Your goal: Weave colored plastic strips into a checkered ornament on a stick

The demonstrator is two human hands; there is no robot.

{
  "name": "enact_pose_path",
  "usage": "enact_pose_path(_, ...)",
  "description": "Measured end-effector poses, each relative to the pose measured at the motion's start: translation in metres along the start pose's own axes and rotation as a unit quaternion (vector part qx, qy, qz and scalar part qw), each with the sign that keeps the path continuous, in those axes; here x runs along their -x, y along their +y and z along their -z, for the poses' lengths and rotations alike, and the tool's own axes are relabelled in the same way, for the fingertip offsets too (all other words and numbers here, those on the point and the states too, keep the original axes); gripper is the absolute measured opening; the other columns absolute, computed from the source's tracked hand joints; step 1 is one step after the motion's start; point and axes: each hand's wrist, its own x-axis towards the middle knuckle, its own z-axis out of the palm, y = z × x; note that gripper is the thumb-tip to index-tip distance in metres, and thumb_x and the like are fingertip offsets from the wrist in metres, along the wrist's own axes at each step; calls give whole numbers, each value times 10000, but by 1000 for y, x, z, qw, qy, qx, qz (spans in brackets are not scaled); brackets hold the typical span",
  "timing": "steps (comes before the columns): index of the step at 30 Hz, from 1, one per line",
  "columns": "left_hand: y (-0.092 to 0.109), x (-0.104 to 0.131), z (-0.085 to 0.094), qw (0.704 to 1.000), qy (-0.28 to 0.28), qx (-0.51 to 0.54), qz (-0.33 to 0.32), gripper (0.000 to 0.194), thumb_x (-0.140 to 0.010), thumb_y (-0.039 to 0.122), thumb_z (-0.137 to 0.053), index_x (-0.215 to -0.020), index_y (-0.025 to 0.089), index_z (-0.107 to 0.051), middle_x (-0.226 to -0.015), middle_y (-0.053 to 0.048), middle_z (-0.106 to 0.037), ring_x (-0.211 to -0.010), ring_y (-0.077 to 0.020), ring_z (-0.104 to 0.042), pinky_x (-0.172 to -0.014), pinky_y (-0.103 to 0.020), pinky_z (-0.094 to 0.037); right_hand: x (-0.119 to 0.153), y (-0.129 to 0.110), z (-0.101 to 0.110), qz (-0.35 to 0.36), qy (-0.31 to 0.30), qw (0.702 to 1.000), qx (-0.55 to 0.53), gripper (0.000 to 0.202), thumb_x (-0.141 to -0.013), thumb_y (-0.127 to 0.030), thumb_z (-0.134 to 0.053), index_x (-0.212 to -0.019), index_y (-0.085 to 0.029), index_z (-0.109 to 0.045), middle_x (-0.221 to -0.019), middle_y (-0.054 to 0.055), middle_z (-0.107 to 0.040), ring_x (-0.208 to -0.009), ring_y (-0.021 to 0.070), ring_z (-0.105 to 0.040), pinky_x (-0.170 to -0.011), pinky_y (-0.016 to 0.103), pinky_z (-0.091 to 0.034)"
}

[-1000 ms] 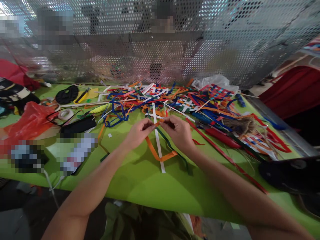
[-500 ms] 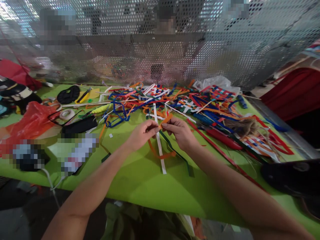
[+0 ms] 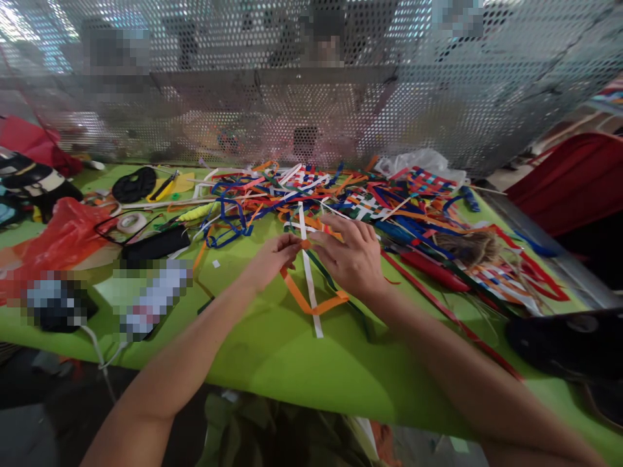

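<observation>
My left hand [image 3: 270, 261] pinches an orange strip [image 3: 296, 293] between thumb and fingertips. A short bit of it pokes out toward my right hand [image 3: 356, 261], and the rest hangs below in a bent, angular loop. The right hand's fingers are stretched out and spread, with the fingertips close to the pinched end; whether they touch it I cannot tell. Beneath both hands a long white strip [image 3: 310, 280] runs toward me on the green table [image 3: 272, 363]. A dark green strip [image 3: 323, 270] slants away under my right hand, partly hidden by it.
Behind my hands lies a heap of coloured strips and woven pieces [image 3: 302, 178]. To the left are a black case [image 3: 156, 245], a tape roll [image 3: 131, 222] and a red plastic bag [image 3: 63, 233]. Twine [image 3: 472, 248] lies right. A perforated metal screen [image 3: 272, 117] stands behind.
My right hand has let go of the orange strip and spread its fingers. The left hand still pinches the strip, whose hanging loop has become more sharply bent.
</observation>
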Motion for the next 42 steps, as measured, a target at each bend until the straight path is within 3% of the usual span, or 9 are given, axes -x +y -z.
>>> enact_pose_path(4,2,1,1,1000,21,-3,11,144,-754,299,-628,-831,178,-619,-582,65,-427,-520,-64,-412,-579,-219,-435,3,1,2,24,41,999,20,405,-916,-220,-552,-1309,-322,-556,-1269,70,-594,-1087,231,-561,-884,374,-414)
enact_pose_path(10,0,1,3,999,28,-31,24,167,-761,323,-613,-720,174,-549,-578,58,-443,-525,-70,-419,-554,-221,-413,9,-3,1,172,0,985,35,433,-911,-127,-526,-1250,-388,-591,-1158,-16,-663,-1007,168,-565,-890,329,-377)
enact_pose_path(19,-6,-2,5,1000,-20,4,20,226,-781,389,-662,-764,172,-604,-536,71,-413,-495,-62,-397,-584,-231,-422,2,-1,-1,71,5,994,85,131,-913,-210,-570,-976,-262,-673,-1023,17,-684,-934,183,-554,-838,329,-374)
enact_pose_path(24,-3,1,3,996,-61,58,18,282,-780,431,-676,-783,177,-554,-501,97,-385,-445,-49,-361,-597,-238,-438,2,-2,-1,33,-23,999,9,131,-925,-232,-550,-890,-219,-675,-876,36,-703,-814,182,-567,-745,328,-387)
enact_pose_path(29,-2,3,-4,996,-83,44,1,352,-757,469,-700,-763,181,-498,-556,55,-529,-505,-74,-487,-569,-234,-403,3,-7,-6,-75,-11,992,-104,171,-920,-235,-537,-835,-212,-683,-788,33,-701,-743,167,-606,-702,304,-436)
enact_pose_path(32,-4,1,-5,996,-93,16,-12,366,-760,488,-695,-760,175,-505,-580,29,-573,-547,-94,-537,-577,-242,-402,4,-12,-10,-185,-14,959,-215,123,-868,-235,-583,-806,-218,-689,-776,20,-704,-714,159,-630,-674,293,-470)
enact_pose_path(35,-7,-2,-4,996,-84,0,-14,372,-755,489,-700,-759,173,-506,-585,21,-589,-552,-104,-559,-591,-257,-417,5,-16,-16,-304,-29,878,-368,92,-814,-272,-620,-799,-211,-688,-733,15,-695,-657,154,-633,-636,295,-508)
enact_pose_path(38,-13,-5,-3,998,-54,0,-8,396,-733,502,-716,-743,173,-495,-580,15,-602,-553,-116,-581,-586,-263,-430,5,-18,-21,-367,-30,798,-477,137,-771,-333,-665,-802,-203,-694,-739,22,-698,-673,160,-645,-660,313,-540)
enact_pose_path(42,-18,-7,-2,1000,-12,-9,-1,366,-748,449,-723,-744,172,-484,-570,17,-612,-513,-102,-563,-544,-243,-421,2,-17,-20,-374,-36,772,-513,184,-741,-361,-703,-830,-200,-718,-801,40,-719,-738,175,-667,-730,343,-553)
